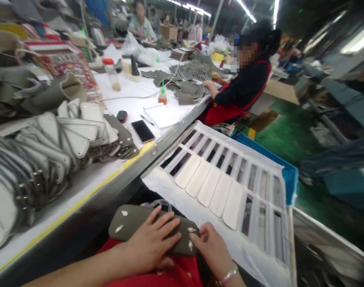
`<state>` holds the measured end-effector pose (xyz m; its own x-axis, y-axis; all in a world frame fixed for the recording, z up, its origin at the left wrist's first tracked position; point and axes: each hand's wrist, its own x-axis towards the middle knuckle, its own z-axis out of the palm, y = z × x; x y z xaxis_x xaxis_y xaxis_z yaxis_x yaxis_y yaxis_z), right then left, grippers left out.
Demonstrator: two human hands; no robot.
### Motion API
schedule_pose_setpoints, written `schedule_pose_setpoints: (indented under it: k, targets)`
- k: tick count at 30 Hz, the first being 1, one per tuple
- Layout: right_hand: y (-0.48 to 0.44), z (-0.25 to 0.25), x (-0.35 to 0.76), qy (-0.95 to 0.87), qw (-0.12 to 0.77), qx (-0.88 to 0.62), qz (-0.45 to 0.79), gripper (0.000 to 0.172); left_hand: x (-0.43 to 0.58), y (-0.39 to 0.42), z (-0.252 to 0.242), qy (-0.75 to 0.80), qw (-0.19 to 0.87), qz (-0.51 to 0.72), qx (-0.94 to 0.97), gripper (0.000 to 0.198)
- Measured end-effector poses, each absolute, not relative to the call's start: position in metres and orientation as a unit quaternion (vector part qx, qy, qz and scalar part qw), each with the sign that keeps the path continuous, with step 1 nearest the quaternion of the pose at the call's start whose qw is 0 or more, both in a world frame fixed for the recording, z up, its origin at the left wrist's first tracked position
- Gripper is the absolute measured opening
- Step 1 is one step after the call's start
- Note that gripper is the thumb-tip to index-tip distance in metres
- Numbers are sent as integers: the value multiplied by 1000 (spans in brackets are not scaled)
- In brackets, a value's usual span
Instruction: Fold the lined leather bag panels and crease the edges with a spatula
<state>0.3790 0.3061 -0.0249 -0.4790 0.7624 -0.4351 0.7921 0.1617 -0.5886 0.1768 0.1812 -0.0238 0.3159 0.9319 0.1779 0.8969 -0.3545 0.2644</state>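
A long grey-green panel (134,227) with rounded corners lies across my lap, over red cloth. Small white patches (191,230) show near both of its ends. My left hand (153,239) rests flat on the panel's middle, fingers spread. At the right end, my right hand (213,247) has its thumb and forefinger pinched at the panel's edge beside the white patches; the other fingers are curled. Just right of the panel, a white slatted rack (268,207) holds several pale rounded strips (213,185) side by side. A clear curved piece (162,204) shows behind the panel.
On the table at left are a stack of grey panels with metal fittings (44,151), a phone (143,131), a notepad (162,114), a small glue bottle (162,97) and a red-lidded jar (111,75). A co-worker (244,87) sits farther along. A blue bin (291,175) stands behind the rack.
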Motion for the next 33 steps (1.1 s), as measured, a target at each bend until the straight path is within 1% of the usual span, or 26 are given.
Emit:
schedule_pose_setpoints:
  k: [1,3,5,6,7,8,10,12,15,19,24,33]
  targets:
    - [307,-25,380,770,13,502,-394,26,171,177,-20,563,51,150,811,59]
    - [307,-24,379,801,-24,482,-353,39,156,162,-13,585,39,174,791,58]
    - [302,-19,372,854,-86,438,-267,51,135,141,-8,668,42,233,705,49]
    - [298,-17,364,883,-116,399,-217,55,123,130,-8,728,58,263,631,41]
    - [292,-15,353,911,-136,348,-176,60,111,119,-8,782,93,285,547,33]
    - [286,-13,340,934,-144,293,-146,66,99,111,-10,819,147,296,469,29]
    - [272,-13,308,965,-128,187,-129,80,79,99,-15,835,276,313,360,33]
    - [261,-16,277,978,-92,120,-144,89,68,95,-20,804,380,330,316,37]
    - [252,-23,248,979,-45,102,-171,92,63,97,-25,772,443,351,291,38]
    - [252,-29,239,976,-18,112,-187,92,61,104,-25,763,473,344,275,40]
    - [252,-28,237,977,-19,119,-178,91,54,110,-25,774,456,312,308,40]
    - [252,-26,233,984,13,96,-147,92,52,107,-30,772,445,319,324,40]
